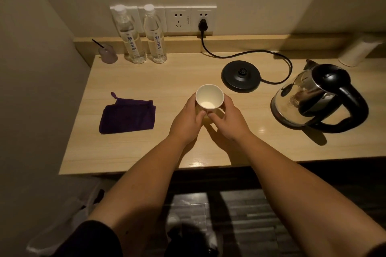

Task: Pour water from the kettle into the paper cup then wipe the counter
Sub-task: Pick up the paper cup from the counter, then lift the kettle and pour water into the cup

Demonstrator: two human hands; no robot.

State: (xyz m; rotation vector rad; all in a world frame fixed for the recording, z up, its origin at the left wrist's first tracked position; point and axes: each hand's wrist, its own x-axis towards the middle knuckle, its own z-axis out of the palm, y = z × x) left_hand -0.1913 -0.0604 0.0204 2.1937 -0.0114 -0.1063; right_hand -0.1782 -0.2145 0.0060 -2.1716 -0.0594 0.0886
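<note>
A white paper cup [209, 95] stands upright at the middle of the wooden counter [146, 152], its inside empty. My left hand [188, 120] wraps its left side and my right hand [227, 120] its right side, thumbs meeting at the front. The steel and black kettle [313, 96] sits off its base at the right, spout toward the back, handle toward me. A folded purple cloth [127, 116] lies flat to the left of the cup.
The black kettle base [241, 76] lies behind the cup, its cord plugged into the wall socket [202, 24]. Two water bottles [144, 35] and a small glass [108, 54] stand at the back left. A wall closes off the left side.
</note>
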